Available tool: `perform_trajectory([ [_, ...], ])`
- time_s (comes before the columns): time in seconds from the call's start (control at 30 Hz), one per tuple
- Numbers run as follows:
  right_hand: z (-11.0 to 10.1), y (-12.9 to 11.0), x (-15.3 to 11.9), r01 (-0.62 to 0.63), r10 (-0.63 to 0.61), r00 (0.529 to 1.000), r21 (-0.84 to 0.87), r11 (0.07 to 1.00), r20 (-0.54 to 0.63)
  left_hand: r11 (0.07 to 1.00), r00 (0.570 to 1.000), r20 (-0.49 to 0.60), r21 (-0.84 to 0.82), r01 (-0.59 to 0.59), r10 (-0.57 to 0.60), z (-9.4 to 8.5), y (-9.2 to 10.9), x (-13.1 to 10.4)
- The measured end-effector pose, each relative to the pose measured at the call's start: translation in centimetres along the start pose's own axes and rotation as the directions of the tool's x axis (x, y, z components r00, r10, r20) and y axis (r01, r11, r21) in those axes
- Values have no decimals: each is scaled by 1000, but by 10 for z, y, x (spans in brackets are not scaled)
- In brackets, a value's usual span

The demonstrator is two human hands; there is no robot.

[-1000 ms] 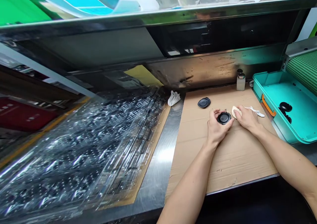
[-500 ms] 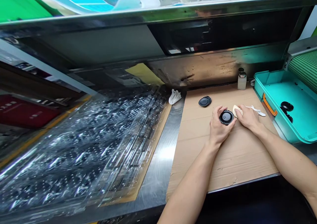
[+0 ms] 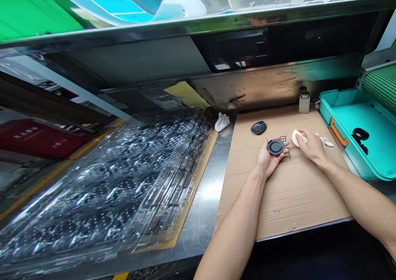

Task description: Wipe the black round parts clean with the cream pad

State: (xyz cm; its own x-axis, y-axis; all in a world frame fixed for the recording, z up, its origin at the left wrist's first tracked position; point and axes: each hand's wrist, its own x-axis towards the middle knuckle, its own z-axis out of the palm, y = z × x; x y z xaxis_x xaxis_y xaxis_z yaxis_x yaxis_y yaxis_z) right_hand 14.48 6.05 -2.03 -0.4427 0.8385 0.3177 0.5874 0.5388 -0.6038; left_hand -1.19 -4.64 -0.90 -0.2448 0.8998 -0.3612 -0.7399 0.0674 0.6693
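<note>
My left hand [image 3: 268, 159] is turned palm up, low over the cardboard. It holds a black round plastic cover [image 3: 275, 147], resting across the fingers with its smooth matte face upward. To its right, my right hand [image 3: 312, 145] pinches a cream-coloured pad [image 3: 296, 138], possibly a sponge or folded cloth, between thumb and fingers. The pad is apart from the cover. A second black round cover [image 3: 258, 127] lies on the cardboard beyond my left hand. Behind my right hand lies a crumpled white piece [image 3: 326, 141], partly hidden.
A cardboard sheet [image 3: 247, 193] covers the metal bench. Stacked clear plastic trays [image 3: 117, 181] fill the left side. At right stands a teal bin [image 3: 343, 102] with several black parts [image 3: 360, 134]. A small bottle [image 3: 304, 101] and a white crumpled cloth [image 3: 222, 122] are at the back.
The cover in my left hand has been turned over, from its hollow, rimmed face to its smooth one. The left fingers have loosened into a flatter palm-up hold. The view has shifted slightly.
</note>
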Motion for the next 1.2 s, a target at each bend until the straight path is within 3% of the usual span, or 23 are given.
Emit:
perform_trajectory([
  [0.07, 1, -2, 0, -6, 8, 1000, 212, 977, -10, 999, 1000, -19, -42, -5, 4, -1, -1, 2],
  [0.13, 2, -9, -4, -11, -8, 999, 362, 932, 51, 997, 998, -45, -61, -36, 34, 0, -6, 4],
  [0.3, 11, -33, -24, 148, -278, 939, 488, 860, 204, 995, 996, -39, -62, -79, 76, 3, -17, 7],
  [0.37, 14, -37, -26, 175, -297, 931, 456, 873, 211, 996, 999, -5, -68, -53, 53, 3, -17, 7],
  [0.47, 14, -29, -20, 94, -131, 985, 302, 949, 107, 995, 999, -24, -90, -34, 32, 3, -16, 7],
  [0.57, 11, -16, -11, 7, -4, 1000, 161, 987, -19, 997, 1000, -12, -74, -20, 19, 5, -15, 6],
  [0.7, 3, -14, -9, 51, -52, 999, 53, 997, 13, 998, 999, 6, -54, -41, 42, 5, -10, 3],
  [0.8, -10, -16, -8, 122, -119, 992, -198, 973, 28, 991, 993, -33, -75, -112, 109, 1, -1, 1],
  [0.93, -31, -4, 2, 10, -11, 1000, -503, 865, 1, 981, 991, -61, -145, -129, 121, -3, 7, -3],
  [1.03, -37, 7, 11, -19, 68, 994, -478, 878, 85, 976, 996, -6, -199, -89, 90, 0, 8, -6],
  [1.2, -27, 4, 12, 183, -178, 983, -131, 974, 50, 981, 997, 80, -191, 39, -24, 8, 8, -15],
])
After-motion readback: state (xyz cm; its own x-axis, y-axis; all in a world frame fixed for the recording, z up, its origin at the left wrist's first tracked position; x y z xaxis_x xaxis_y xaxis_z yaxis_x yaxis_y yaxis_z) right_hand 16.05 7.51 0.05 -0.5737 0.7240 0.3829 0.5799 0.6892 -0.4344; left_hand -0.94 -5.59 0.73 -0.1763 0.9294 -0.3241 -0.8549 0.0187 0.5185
